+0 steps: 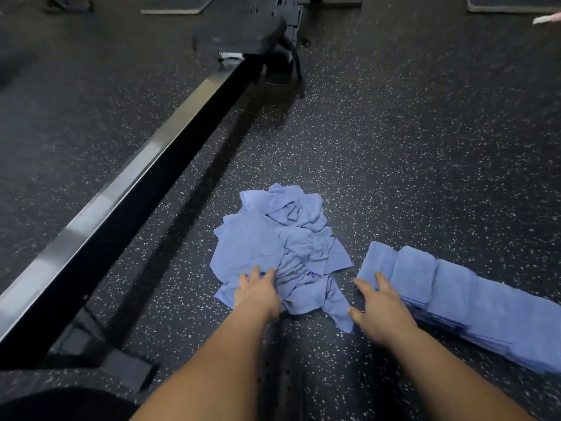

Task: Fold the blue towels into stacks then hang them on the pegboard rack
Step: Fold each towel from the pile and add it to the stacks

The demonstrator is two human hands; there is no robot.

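A crumpled pile of blue towels lies on the dark speckled floor in the middle of the head view. My left hand rests on the pile's near edge, fingers spread and straight. To the right, a row of folded blue towels stretches toward the lower right, the folded pieces overlapping one another. My right hand lies open at the near left end of that row, its fingertips touching the first folded towel. No pegboard rack is in view.
A long black metal rail of a gym machine runs diagonally from lower left to its seat block at the top. Speckled rubber floor spreads around the towels. A pale object shows at the top right edge.
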